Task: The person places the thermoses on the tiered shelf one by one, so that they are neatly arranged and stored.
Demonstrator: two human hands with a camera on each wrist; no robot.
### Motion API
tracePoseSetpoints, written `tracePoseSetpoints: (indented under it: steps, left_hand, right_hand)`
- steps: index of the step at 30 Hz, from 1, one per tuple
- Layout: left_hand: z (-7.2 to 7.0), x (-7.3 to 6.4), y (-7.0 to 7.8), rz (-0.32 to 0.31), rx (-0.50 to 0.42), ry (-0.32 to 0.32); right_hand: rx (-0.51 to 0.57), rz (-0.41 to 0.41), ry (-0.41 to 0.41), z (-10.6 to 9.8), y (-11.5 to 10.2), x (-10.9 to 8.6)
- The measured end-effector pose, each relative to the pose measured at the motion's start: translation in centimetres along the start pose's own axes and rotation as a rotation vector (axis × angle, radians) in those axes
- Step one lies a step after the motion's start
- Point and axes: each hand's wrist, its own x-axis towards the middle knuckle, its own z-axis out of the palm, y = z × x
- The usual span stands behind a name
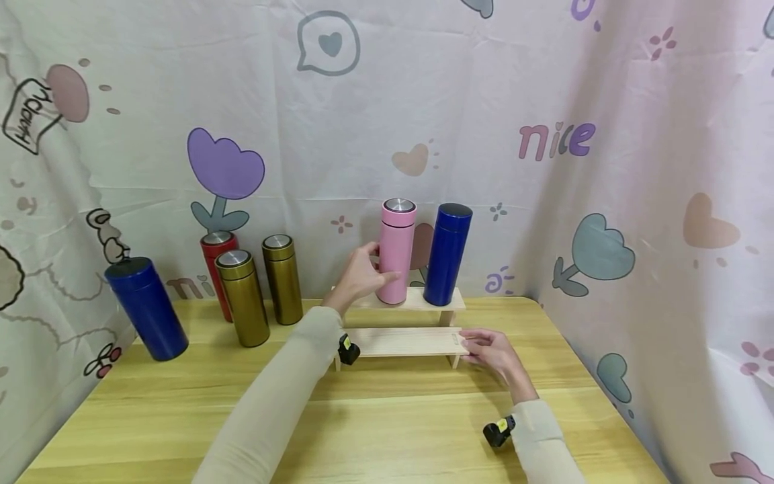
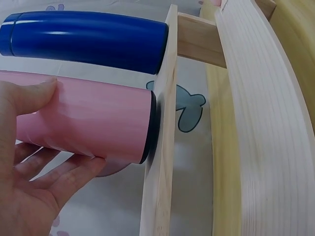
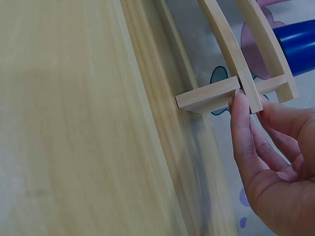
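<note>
My left hand [image 1: 361, 277] grips a pink thermos bottle [image 1: 396, 259] with a silver lid, thumb on one side and fingers on the other. The bottle stands upright with its base at the upper board of a two-step wooden rack [image 1: 405, 341]; in the left wrist view the black base [image 2: 151, 129] is at the board, full contact unclear. Beside it on the right, a blue thermos bottle [image 1: 448, 255] stands on the same board. My right hand [image 1: 492, 353] pinches the right end of the lower board [image 3: 229, 44] between thumb and fingers.
Left on the wooden table [image 1: 375, 430] stand a second blue bottle [image 1: 148, 309], a red bottle [image 1: 211, 269], a front gold bottle [image 1: 244, 299] and a rear gold bottle [image 1: 282, 279]. A patterned curtain [image 1: 363, 121] hangs behind and along the sides.
</note>
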Motion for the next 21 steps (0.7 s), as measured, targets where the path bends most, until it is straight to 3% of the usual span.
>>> tracePoseSetpoints:
  steps: [11, 21]
  left_hand:
    - [0.9, 0.1, 0.2, -0.013, 0.049, 0.033]
    - [1.2, 0.4, 0.2, -0.021, 0.046, 0.023]
  right_hand:
    - [0.007, -0.004, 0.001, 0.0, -0.1, 0.0]
    - [0.010, -0.008, -0.009, 0.0, 0.1, 0.1]
